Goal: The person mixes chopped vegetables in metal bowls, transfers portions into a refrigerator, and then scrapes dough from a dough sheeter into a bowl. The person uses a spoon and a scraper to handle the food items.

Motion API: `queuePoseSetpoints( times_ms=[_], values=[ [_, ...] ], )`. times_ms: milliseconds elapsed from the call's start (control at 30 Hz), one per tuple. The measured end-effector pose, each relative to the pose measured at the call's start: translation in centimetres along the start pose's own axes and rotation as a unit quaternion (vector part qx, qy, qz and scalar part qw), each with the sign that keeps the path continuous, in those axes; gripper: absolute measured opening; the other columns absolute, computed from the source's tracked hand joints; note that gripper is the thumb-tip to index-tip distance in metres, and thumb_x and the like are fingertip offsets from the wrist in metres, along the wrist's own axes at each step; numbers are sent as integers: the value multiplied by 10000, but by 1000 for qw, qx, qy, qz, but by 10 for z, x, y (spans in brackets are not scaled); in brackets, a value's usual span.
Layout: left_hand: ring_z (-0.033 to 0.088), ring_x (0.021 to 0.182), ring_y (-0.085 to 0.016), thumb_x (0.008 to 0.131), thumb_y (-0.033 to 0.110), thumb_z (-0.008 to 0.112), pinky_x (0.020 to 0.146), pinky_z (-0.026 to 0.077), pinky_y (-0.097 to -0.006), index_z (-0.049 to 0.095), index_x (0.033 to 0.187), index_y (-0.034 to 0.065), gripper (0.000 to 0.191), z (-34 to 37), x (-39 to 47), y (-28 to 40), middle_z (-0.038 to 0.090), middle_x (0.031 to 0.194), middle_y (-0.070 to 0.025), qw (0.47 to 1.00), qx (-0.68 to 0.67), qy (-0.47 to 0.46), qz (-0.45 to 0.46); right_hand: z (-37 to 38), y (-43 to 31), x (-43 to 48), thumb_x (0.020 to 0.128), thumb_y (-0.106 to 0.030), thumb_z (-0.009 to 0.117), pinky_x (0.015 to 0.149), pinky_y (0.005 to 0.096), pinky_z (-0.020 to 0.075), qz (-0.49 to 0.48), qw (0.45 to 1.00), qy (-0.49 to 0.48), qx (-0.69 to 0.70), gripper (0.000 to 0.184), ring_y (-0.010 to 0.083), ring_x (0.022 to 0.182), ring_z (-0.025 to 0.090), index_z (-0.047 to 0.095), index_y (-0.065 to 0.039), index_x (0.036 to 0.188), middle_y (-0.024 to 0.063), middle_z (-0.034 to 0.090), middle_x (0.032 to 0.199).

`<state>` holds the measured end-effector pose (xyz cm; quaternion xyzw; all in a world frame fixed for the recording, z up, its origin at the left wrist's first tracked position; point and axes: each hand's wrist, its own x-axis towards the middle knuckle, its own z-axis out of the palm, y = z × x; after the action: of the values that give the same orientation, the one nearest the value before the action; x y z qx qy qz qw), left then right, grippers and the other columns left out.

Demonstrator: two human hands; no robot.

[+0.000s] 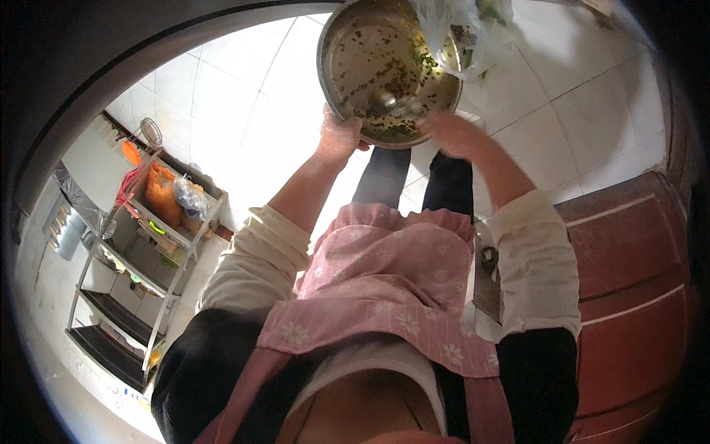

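Note:
My left hand (pixel 339 133) grips the near left rim of a round metal pan (pixel 360 66), held tilted above the floor. Bits of chopped greens and dark crumbs (pixel 396 83) stick to its inside and gather along the lower edge. At the near right rim my right hand (pixel 452 133) is blurred by motion. Its fingers seem closed on a blurred, shiny utensil (pixel 392 103), perhaps a spoon, that reaches into the pan. A clear plastic bag (pixel 444 33) with green stuff about it overlaps the pan's far right side.
A metal shelf rack (pixel 191 252) stands at the left, with an orange bag (pixel 162 191) and a clear plastic bundle (pixel 191 197) on it. At the right is a red-brown wooden cabinet or door panel (pixel 627 255). White floor tiles (pixel 560 72) lie beyond the pan.

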<state>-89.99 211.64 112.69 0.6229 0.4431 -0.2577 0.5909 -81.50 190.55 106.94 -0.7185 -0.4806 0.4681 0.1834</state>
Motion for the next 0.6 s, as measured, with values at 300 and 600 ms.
queuePoseSetpoints(
  times_ms=[300, 600],
  values=[
    [628, 683, -218, 876, 106, 414, 498, 532, -269, 324, 1189, -21, 349, 11, 1, 12, 569, 953, -188, 1000, 12, 25, 9, 15, 19, -2, 764, -85, 539, 854, 418, 457, 186, 982, -11, -43, 261, 328, 978, 573, 590, 23, 996, 184, 577, 1086],
    [631, 693, -228, 875, 107, 393, 514, 545, -282, 332, 1185, -24, 342, 19, 6, 16, 567, 981, -205, 994, 57, 88, -16, 12, 36, -18, 922, -227, 403, 845, 459, 438, 226, 970, -80, 51, 287, 367, 978, 561, 526, 27, 977, 241, 584, 975]
  ],
)
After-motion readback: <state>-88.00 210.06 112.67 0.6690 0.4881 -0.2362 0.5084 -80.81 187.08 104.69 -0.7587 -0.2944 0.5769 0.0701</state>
